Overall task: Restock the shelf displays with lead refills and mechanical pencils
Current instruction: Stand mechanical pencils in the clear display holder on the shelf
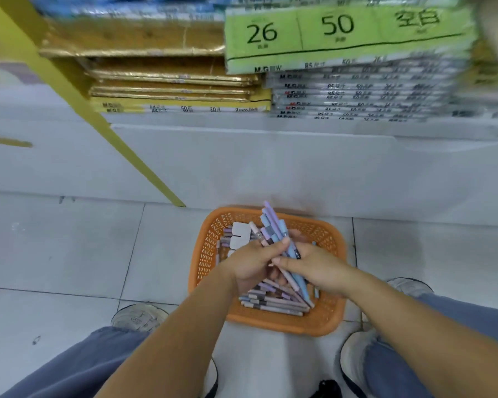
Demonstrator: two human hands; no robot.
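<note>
Mechanical pencils (273, 234) are gripped as a bundle by the left hand (252, 265) and pinched by the right hand (311, 268) above the orange basket (210, 248); gathering seems underway, shelving is needed next

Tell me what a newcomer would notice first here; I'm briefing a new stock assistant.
First, the orange basket on the tiled floor at the person's feet, full of pastel mechanical pencils. Just above it, the left hand and right hand together hold a bundle of pencils fanning upward. Higher up, a bright green pack marked 26 and 50 tops the stacked paper on the low shelf.
</note>
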